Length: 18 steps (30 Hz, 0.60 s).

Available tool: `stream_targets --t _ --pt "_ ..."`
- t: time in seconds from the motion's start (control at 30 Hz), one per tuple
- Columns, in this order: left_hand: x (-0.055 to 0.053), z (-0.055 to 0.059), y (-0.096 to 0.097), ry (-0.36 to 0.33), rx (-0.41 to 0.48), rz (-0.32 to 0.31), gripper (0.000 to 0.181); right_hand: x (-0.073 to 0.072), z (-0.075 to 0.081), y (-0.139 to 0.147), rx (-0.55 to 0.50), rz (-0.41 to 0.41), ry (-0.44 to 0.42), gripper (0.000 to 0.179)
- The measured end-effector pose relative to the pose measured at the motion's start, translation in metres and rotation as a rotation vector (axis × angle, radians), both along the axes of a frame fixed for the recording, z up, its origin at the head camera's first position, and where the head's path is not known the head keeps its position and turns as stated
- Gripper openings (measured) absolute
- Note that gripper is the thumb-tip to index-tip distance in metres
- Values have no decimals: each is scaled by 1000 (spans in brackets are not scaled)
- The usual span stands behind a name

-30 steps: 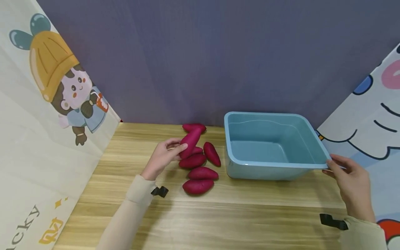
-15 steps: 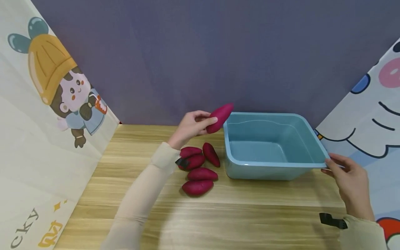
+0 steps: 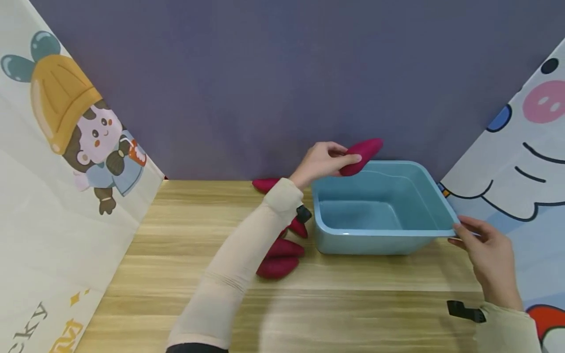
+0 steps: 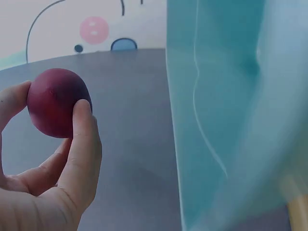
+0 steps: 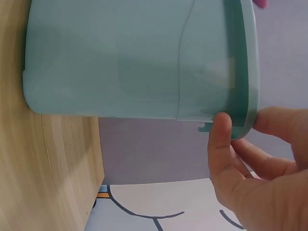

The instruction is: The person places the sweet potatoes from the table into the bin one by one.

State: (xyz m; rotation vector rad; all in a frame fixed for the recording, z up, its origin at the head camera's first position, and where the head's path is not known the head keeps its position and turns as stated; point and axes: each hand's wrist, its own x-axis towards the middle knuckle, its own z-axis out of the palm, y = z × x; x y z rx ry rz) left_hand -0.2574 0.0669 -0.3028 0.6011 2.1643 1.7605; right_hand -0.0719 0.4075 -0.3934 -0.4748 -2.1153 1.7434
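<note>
Farther right than half a second ago, the left hand (image 3: 324, 161) now has its tapered magenta sweet potato (image 3: 363, 156) up by the far rim of the light-blue rectangular plastic tub (image 3: 371, 233), apart from it in the left wrist view. Thumb and fingertips pinch the sweet potato, its free end pointing right and away. Meanwhile the right hand (image 3: 490, 257) stays at the tub's near right corner, pinching the rim between thumb and fingers. Left of the tub, more magenta sweet potatoes (image 3: 278, 268) lie on the light wood-grain table (image 3: 366, 314), some partly hidden by the cream left sleeve (image 3: 238, 260). Grey-blue backing (image 3: 265, 88) rises behind.
</note>
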Motion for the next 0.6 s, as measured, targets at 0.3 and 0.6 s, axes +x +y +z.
stream_targets --t 0.3,0.6 --pt "-1 -6 55 -26 0 -10 46 2 1 1 -12 13 41 28" --pt "-5 -34 76 -89 -154 -52 46 3 0 1 -53 32 79 20"
